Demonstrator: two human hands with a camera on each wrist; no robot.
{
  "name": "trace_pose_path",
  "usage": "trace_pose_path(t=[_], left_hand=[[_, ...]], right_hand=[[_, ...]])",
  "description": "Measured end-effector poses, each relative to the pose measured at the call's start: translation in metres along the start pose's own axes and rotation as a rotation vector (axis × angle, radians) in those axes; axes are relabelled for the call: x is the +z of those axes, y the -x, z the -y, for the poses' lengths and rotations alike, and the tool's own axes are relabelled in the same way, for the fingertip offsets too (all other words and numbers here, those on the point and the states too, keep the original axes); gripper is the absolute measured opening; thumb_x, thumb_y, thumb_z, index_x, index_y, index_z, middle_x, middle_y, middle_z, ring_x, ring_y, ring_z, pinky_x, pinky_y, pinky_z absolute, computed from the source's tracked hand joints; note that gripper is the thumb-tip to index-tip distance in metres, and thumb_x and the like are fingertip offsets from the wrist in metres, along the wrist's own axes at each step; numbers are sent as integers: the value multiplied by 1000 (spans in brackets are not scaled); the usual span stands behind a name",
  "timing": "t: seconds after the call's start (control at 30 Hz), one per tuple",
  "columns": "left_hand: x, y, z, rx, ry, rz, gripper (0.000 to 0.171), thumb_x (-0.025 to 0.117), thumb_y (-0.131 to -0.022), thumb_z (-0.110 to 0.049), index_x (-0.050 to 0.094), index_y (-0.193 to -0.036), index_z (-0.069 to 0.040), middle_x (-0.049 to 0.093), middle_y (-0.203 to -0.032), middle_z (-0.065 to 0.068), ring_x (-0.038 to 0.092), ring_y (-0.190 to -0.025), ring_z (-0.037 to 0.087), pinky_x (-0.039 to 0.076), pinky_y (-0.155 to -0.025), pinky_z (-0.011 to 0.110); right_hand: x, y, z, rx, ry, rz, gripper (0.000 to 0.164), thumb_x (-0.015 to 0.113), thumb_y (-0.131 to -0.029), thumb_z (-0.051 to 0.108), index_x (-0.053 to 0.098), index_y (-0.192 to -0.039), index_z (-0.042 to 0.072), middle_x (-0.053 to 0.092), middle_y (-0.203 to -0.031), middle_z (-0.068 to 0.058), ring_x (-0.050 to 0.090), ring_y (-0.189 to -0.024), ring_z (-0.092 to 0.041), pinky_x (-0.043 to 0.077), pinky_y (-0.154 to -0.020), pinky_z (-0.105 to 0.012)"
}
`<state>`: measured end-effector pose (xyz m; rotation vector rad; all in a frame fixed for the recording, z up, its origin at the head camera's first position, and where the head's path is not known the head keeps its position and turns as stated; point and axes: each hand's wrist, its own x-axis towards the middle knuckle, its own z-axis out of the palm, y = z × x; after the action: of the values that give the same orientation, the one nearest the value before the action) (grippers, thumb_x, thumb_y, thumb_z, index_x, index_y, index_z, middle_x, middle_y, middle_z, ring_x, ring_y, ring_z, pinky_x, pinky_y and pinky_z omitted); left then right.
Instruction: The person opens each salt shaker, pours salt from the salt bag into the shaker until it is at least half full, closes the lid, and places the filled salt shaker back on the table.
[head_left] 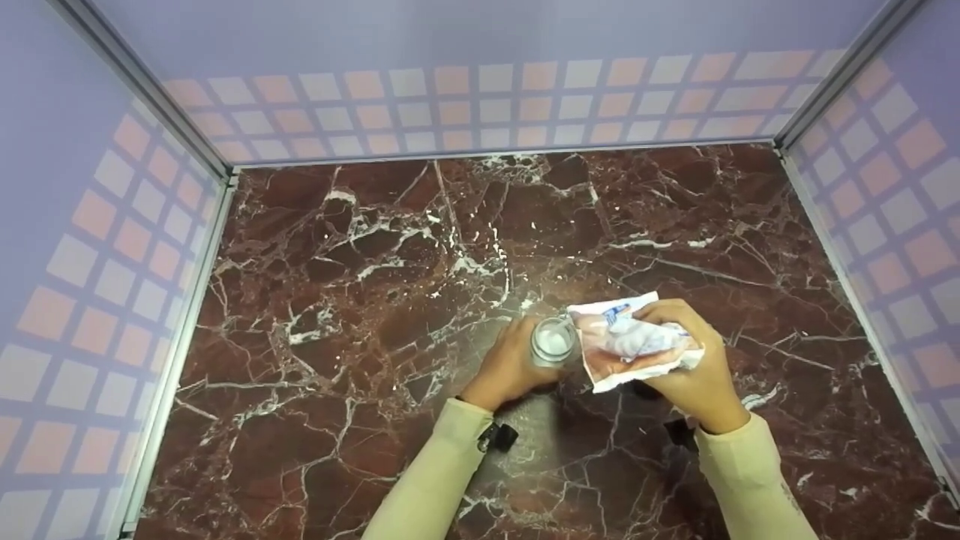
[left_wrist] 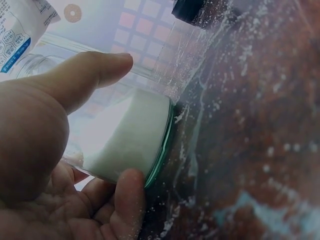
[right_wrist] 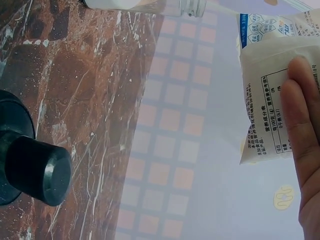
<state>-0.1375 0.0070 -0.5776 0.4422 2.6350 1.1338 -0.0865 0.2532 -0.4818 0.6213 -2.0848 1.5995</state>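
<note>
My left hand grips a clear glass jar by its side, thumb on one side and fingers on the other. The jar's mouth is uncovered, and in the left wrist view white powder lies sloped in its lower part. The base is down at the tabletop. Just right of the jar's mouth, my right hand holds a soft printed salt packet, tilted toward the jar. The right wrist view shows fingers pressed along the packet's printed back. Whether grains are falling cannot be seen.
A black round object with a knob-like stem stands on the dark red marbled table. White specks are scattered over the tabletop. Lilac panels with pink and white squares close off the back and both sides.
</note>
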Motion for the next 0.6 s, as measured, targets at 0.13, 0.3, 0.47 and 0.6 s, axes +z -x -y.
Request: trace_pose_path(t=[0.13,0.3,0.47,0.6], left_hand=[[0,1,1,2,7,-3,82,93,-69,-34,54,-137,-9,59,-123,4,56,-114,22,51,-100,39],[0,1,2,1,2,-2,80,92,-70,-35,55,-136,-10,59,-123,3,56,-113,21,52,-99,38],[-1,1,0,1,-31,2,80,91,-70,-34,54,-136,-10,59,-124,4,56,-115,22,52,-99,38],[-1,1,0,11,-30,-6,81,92,-69,-32,54,-137,-9,59,-125,5,55,-117,24,51,-101,39]], right_hand=[[1,2,3,1,4,-5,56,93,-51,-8,64,-98,-9,67,-104,-20,65,-101,-20,50,-94,-28],[0,3,4,-2,14,-1,56,93,-51,-8,64,-99,-8,67,-104,-21,65,-102,-20,50,-94,-27],[1,4,2,-14,43,6,55,92,-52,-10,65,-100,-8,67,-104,-21,64,-103,-17,50,-94,-25],[3,7,-1,-9,36,4,54,91,-53,-11,65,-100,-8,67,-105,-21,64,-104,-17,50,-95,-25]])
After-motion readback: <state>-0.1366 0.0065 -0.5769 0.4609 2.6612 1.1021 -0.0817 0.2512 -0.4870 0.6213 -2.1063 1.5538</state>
